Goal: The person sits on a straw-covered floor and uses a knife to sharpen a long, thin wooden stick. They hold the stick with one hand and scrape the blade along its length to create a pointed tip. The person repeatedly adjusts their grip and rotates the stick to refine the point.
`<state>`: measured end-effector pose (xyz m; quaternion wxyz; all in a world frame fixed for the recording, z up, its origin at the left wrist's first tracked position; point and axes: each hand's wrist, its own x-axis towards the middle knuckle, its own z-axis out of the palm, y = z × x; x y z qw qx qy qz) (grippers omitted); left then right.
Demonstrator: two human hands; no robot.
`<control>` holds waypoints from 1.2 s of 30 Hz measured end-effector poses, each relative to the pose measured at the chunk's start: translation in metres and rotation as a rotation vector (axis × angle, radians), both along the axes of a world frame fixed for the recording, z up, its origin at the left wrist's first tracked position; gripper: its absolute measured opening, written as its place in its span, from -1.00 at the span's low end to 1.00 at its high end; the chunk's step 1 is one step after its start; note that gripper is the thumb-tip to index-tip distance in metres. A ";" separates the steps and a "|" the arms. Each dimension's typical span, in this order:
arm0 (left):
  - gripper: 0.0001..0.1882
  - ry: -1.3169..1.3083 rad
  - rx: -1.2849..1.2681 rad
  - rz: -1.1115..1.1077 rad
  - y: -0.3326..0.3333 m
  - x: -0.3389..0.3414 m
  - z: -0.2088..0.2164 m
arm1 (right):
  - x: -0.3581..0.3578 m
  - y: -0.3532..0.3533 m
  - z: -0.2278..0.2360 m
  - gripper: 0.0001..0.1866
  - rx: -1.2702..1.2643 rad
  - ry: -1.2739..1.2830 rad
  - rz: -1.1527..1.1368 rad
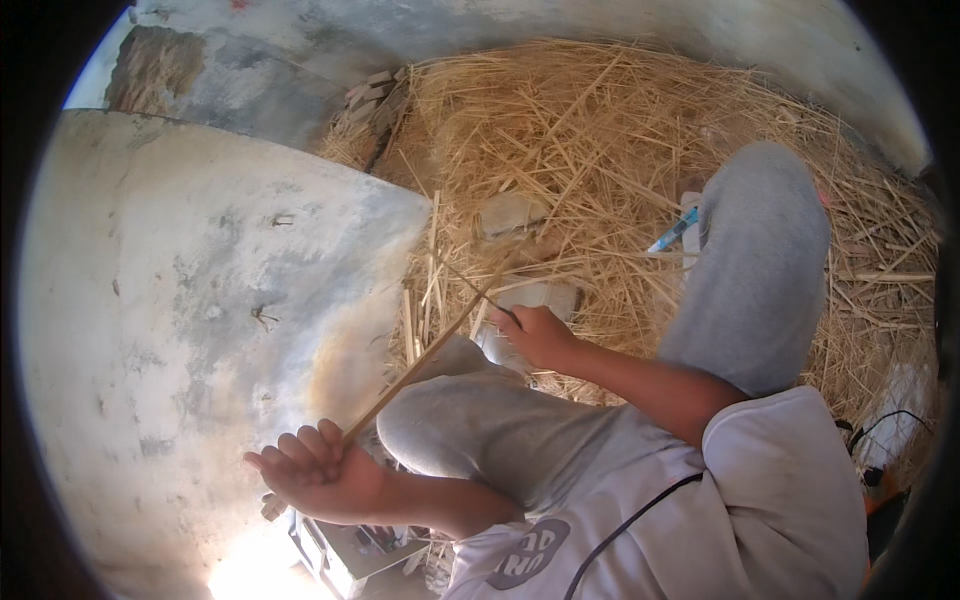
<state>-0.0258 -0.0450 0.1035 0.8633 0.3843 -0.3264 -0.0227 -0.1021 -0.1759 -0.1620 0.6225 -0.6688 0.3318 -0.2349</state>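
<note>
My left hand (pixel 325 472) is closed round the near end of a long, thin tan strip (pixel 420 362), which looks like split cane or bamboo. The strip slants up and away to the right, over my bent leg. My right hand (pixel 543 338) is closed on a slim dark tool (pixel 472 284) that looks like a knife, seen edge-on. The tool crosses the strip near its far end. Whether it touches the strip or only passes in front, I cannot tell.
A pale, stained wall (pixel 200 280) stands close on my left. Loose straw and split strips (pixel 580 130) cover the ground ahead, with flat stones (pixel 513 212) among them. A blue pen-like object (pixel 672 231) lies beside my right knee (pixel 765 240). A metal box-like object (pixel 345 550) sits below my left hand.
</note>
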 end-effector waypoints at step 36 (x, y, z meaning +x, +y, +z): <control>-0.44 -0.074 0.040 -0.026 -0.029 0.059 -0.022 | -0.024 -0.010 0.030 -0.31 0.122 0.142 0.120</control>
